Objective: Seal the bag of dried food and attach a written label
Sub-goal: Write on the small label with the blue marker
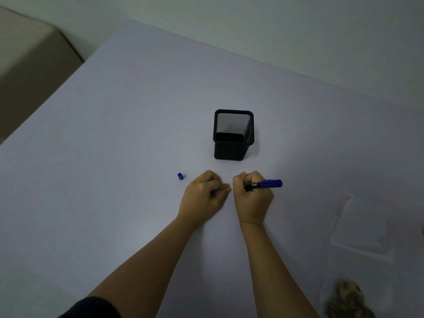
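While the right hand (252, 196) grips a black, blue-capped marker pen (261, 184), the left hand (202, 193), curled, pinches a small white label (230, 186) beside it.

Table (114, 157) w/ mesh cup (232, 136), blue cap (180, 176), clear bag (362, 228), poss. dried food (348, 299).

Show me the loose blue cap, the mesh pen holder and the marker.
loose blue cap (180, 176), head view, its side.
mesh pen holder (229, 151), head view, front wall.
marker (270, 183), head view, blue rear end.
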The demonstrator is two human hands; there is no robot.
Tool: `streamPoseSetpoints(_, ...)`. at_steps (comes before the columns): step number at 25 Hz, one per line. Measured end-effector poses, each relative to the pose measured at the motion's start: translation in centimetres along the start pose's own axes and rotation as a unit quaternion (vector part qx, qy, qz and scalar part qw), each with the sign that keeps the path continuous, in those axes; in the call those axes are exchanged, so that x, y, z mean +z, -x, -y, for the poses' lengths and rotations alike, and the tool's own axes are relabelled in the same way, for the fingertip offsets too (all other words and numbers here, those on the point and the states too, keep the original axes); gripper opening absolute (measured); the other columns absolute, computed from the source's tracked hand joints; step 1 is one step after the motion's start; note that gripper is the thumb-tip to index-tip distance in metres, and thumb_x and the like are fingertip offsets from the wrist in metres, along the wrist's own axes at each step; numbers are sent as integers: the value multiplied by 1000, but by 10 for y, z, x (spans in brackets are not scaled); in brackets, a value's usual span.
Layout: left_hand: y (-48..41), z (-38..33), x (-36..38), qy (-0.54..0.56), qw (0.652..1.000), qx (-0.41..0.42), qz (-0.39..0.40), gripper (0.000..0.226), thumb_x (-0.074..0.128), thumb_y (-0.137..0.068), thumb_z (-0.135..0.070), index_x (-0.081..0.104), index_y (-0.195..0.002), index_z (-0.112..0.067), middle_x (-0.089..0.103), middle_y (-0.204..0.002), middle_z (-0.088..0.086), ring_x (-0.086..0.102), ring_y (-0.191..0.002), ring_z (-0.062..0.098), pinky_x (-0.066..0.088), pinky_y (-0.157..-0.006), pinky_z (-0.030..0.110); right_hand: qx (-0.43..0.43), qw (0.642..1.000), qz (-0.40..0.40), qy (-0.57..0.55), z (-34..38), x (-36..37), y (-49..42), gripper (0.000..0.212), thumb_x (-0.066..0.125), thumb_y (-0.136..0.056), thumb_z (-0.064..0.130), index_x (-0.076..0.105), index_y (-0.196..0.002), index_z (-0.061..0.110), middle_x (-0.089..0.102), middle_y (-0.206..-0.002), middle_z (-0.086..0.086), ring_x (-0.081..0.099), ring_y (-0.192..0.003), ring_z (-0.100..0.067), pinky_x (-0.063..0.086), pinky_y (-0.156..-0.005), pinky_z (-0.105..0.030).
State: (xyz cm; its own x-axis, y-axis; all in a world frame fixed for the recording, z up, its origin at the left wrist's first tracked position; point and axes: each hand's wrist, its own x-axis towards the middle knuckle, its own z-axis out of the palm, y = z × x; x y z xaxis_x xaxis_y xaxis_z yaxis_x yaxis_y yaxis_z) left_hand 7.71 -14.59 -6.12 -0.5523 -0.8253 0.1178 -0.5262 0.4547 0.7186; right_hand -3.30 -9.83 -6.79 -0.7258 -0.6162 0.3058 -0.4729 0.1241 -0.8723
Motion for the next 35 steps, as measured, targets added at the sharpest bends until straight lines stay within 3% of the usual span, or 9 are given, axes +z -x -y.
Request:
streamPoseSetpoints(5,0,-2,-1,-7,1000,-2,8,15,70,-81,-25,74,-83,-10,60,-80,0,52,-60,11,44,-55,20,9,1000,-21,4,0,-1,-1,31,49,-82,22,46,-57,4,48,-48,-7,42,-42,-17,36,-46,-13)
streamPoseSetpoints(13,0,-2,0,-10,1000,-4,6,19,67,-81,-27,74,-82,-9,60,-80,1,54,-61,13,48,-55,25,-2,1000,-17,5,1,-1,-1,30,49,-81,21,45,-56,4,47,-46,-8,39,-42,-14,36,-46,-11)
streamPoseSetpoints(22,-1,-3,-1,-15,1000,-7,8,17,69,-81,-26,74,-82,-9,60,-80,0,52,-61,10,42,-56,16,-14,1000,-25,9,4,-2,0,29,48,-81,22,45,-56,8,44,-47,-2,37,-42,-10,35,-46,-7)
streamPoseSetpoints(25,-1,-5,-1,-10,1000,-14,5,16,70,-80,-24,75,-83,-10,59,-79,-1,49,-58,9,38,-54,14,57,996,-68,-6,7,-4,-6,29,47,-80,27,43,-56,11,44,-45,0,38,-40,-8,36,-45,-10)
streamPoseSetpoints(27,-2,-5,-2,0,1000,-21,7,13,71,-79,-22,75,-84,-10,57,-78,-3,45,-57,6,34,-54,9,125,986,-107,-37,10,-10,-9,29,51,-80,29,45,-56,16,48,-46,5,45,-41,-10,44,-46,-21)
streamPoseSetpoints(29,-4,-7,-3,12,999,-32,13,11,72,-78,-20,75,-85,-12,55,-79,-6,45,-56,4,34,-55,6,189,969,-123,-102,17,-21,-12,27,57,-86,25,48,-60,23,53,-52,7,53,-45,-6,50,-50,-22)
streamPoseSetpoints(33,-7,-12,-6,21,998,-62,11,11,73,-75,-16,70,-85,-13,50,-79,-8,42,-55,2,32,-55,6,346,874,-172,-296,34,-52,-19,28,53,-93,30,50,-67,18,52,-46,12,46,-40,-1,41,-44,-13)
streamPoseSetpoints(35,-8,-13,-6,17,998,-56,24,9,71,-77,-14,70,-85,-11,53,-79,-4,43,-57,2,31,-57,7,381,848,-172,-326,42,-63,-18,32,50,-93,37,49,-68,18,49,-41,13,42,-37,-1,37,-41,-10)
